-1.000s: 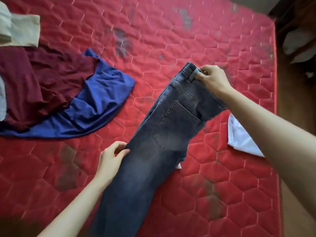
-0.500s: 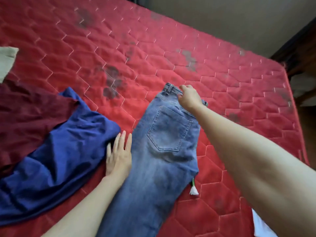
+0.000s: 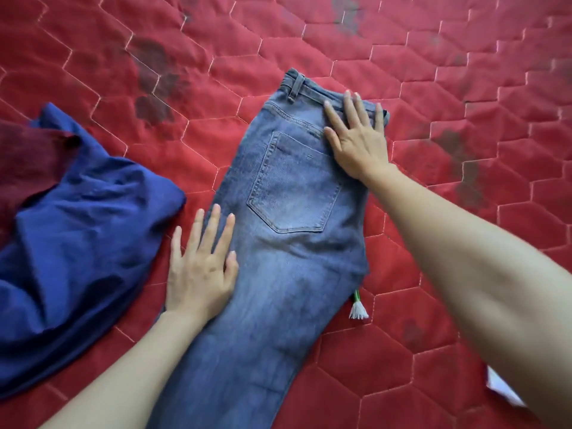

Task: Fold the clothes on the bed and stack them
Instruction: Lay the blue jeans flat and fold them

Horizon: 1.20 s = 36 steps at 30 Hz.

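Since half a second ago the right hand (image 3: pixel 359 140) has let go of the waistband and is now lying flat on it, fingers (image 3: pixel 351 108) spread wide and pressing the denim down, holding nothing. The left hand (image 3: pixel 201 267) is staying flat too, its fingers straight and slightly fanned, now resting across the left edge of the jeans (image 3: pixel 278 243) at thigh height. The jeans are lying folded lengthwise on the red quilted bed (image 3: pixel 433 72), back pocket (image 3: pixel 294 184) facing up, waistband pointing away from the person. A small white tag on a green loop (image 3: pixel 358 308) is sticking out from under their right edge. A crumpled blue garment (image 3: pixel 77 243) is lying just left of the left hand, with a dark red garment (image 3: pixel 28 162) overlapping it.
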{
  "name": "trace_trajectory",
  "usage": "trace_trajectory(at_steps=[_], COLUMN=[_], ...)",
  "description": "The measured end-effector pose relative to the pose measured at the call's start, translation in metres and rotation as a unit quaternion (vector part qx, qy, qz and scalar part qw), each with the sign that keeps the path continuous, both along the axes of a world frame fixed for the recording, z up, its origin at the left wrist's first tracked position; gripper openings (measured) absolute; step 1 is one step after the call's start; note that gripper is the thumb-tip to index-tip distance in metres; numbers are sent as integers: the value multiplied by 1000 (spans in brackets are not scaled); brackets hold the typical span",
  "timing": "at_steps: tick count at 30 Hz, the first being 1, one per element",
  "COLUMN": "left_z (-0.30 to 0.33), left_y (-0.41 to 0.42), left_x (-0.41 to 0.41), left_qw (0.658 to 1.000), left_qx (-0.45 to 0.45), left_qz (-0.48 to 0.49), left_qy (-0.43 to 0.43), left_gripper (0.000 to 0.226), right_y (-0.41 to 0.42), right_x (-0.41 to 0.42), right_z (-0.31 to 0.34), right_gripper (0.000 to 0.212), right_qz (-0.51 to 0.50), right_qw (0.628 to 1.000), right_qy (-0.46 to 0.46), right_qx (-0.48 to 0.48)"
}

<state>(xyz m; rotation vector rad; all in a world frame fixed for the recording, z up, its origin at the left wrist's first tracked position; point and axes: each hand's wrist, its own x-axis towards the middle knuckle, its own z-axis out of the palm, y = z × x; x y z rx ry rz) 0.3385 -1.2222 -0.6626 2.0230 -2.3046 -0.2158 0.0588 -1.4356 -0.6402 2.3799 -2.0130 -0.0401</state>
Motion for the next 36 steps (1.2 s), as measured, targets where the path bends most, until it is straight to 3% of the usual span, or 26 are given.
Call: trace_trajectory(at_steps=[3, 5, 7, 9, 13, 20, 24, 27, 29, 32, 34, 36], left_z=[0, -2, -5, -6, 1, 28, 32, 42, 54, 70, 80, 88], left_y=[0, 0, 1, 1, 9, 115, 111, 100, 100, 97, 93, 89], left_x=[0, 1, 2, 1, -8, -97, -112, -114, -111, -100, -93, -90], left_qw=[1000, 1000, 1000, 1000, 1000, 988, 993, 989, 978, 927, 916, 918], left_qx=[-2, -6, -8, -8, 3, -31, -85, -94, -33, 33, 13, -13], left_qz=[-2, -6, -6, -11, -3, -151, -60, -15, 43, 152, 168, 160], left_qy=[0, -1, 0, -2, -8, 23, 46, 114, 201, 340, 363, 363], left_gripper=[62, 62, 62, 61, 62, 69, 33, 6, 12, 13, 10, 10], right_y=[44, 103, 174, 241, 322, 332, 316, 315, 318, 322, 322, 322], right_x=[-6, -15, -21, -22, -8, 26, 30, 27, 26, 28, 35, 47], right_z=[8, 14, 16, 13, 7, 5, 2, 4, 8, 20, 29, 36], right_gripper=[52, 47, 39, 36, 42, 38, 18, 6, 6, 5, 6, 5], right_qz=[-103, -160, -224, -265, -257, -304, -304, -314, -337, -388, -403, -387], right_qw=[980, 941, 907, 898, 912, 904, 906, 898, 876, 787, 746, 732], right_qy=[-164, -291, -348, -347, -321, -298, -281, -298, -338, -477, -527, -557], right_qx=[-33, -66, -77, -51, 8, -50, -87, -84, -66, -43, -62, -73])
